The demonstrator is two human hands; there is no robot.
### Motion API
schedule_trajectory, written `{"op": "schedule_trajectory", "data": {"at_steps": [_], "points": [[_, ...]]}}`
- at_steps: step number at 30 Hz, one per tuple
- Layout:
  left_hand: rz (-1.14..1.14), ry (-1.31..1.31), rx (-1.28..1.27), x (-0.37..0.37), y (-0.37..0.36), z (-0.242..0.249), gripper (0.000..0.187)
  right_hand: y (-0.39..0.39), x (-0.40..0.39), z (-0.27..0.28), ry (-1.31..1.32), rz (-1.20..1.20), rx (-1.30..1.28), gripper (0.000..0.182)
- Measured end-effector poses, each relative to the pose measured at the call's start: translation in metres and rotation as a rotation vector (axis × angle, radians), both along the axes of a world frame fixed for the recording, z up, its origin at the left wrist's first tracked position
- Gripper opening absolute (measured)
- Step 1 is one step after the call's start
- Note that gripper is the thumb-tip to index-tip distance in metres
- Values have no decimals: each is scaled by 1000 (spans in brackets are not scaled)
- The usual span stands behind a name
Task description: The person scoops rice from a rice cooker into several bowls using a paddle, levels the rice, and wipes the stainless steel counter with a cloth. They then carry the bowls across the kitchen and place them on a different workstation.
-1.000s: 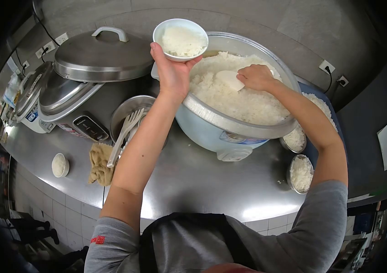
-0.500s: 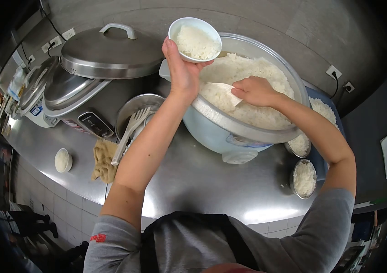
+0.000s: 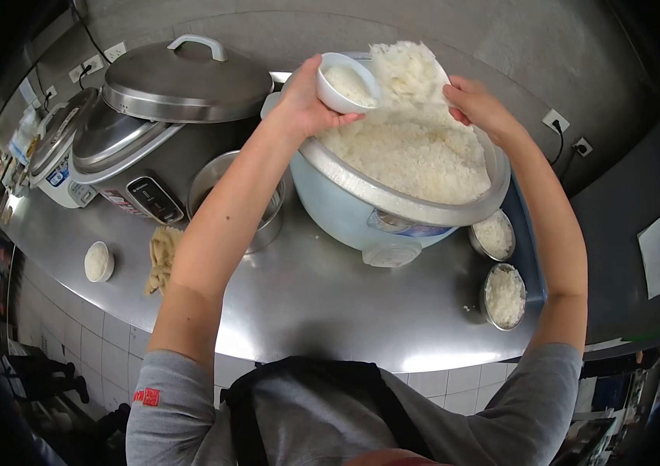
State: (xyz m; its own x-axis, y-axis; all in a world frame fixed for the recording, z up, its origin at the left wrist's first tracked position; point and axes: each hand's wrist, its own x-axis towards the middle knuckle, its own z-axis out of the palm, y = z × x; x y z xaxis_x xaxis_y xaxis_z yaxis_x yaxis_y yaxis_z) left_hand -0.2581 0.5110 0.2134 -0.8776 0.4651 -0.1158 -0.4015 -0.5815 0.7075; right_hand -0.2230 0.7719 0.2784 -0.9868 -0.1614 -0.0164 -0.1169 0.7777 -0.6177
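- Small bowl of rice (image 3: pixel 98 262): stands alone on steel counter (image 3: pixel 330 311), far left, w/ a tan cloth (image 3: pixel 162 256) just beside it.
- Closed rice cooker (image 3: pixel 124 167): rear left; large steel lid (image 3: pixel 186 81) rests on top.
- Steel pot (image 3: pixel 264 221): btwn closed cooker and open cooker, partly hidden by left forearm.
- Left hand (image 3: pixel 306 105): fingers curled under and around a white bowl (image 3: pixel 348 81), part-filled w/ rice, tilted, held over rear rim of open cooker.
- Open rice cooker (image 3: pixel 404 182): centre, heaped w/ cooked rice.
- Right hand (image 3: pixel 477 105): closed on handle of a rice paddle (image 3: pixel 411 74); paddle carries a large scoop of rice, touching bowl rim.
- Two steel bowls of rice (image 3: pixel 505 295): on a blue tray (image 3: pixel 532 248), right of open cooker.
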Motion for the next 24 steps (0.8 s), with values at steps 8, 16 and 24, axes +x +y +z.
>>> {"op": "schedule_trajectory", "data": {"at_steps": [8,16,24], "points": [[35,-52,-74,18,32,-1,55,-48,38,-63,615,251,614,51],[173,60,114,15,8,-1,55,3,-1,-13,407,86,669,30],[63,165,329,4,-1,-17,54,-35,-36,-78,348,328,1022,14]]}}
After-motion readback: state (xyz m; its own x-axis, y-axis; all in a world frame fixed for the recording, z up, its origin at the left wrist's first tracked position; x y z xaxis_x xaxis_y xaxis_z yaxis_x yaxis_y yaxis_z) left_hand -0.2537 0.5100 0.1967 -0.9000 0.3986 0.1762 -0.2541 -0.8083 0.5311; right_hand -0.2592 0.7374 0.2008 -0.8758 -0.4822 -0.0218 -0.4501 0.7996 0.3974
